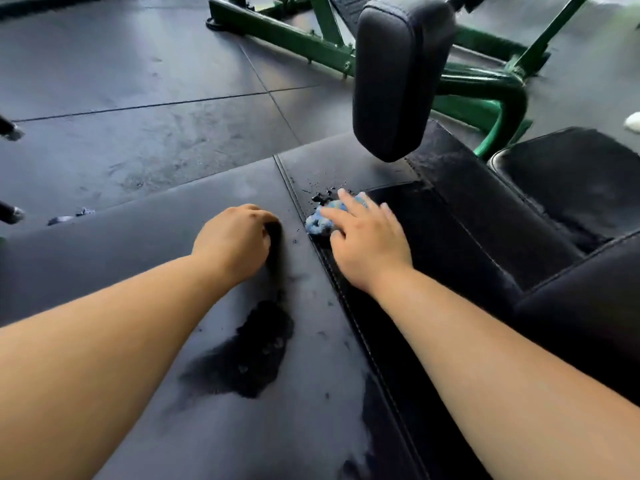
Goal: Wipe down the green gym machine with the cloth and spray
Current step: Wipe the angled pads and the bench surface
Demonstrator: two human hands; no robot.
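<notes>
A small blue cloth (pixel 320 224) lies on the black padded bench (pixel 173 237) of the green gym machine (pixel 485 81), just right of a stitched seam. My right hand (pixel 367 244) presses the cloth with straight, spread fingers and covers most of it. My left hand (pixel 235 237) rests on the pad left of the seam, its fingers curled under with nothing visible in them. Dark wet patches (pixel 249 355) and black specks mark the pad. No spray bottle is in view.
An upright black cushion (pixel 398 74) stands just beyond the cloth. A lower black seat pad (pixel 571 185) lies to the right. Dark rubber floor tiles (pixel 138 81) spread to the left, with small scraps (pixel 69 218) and two bar ends (pixel 10 131) near the left edge.
</notes>
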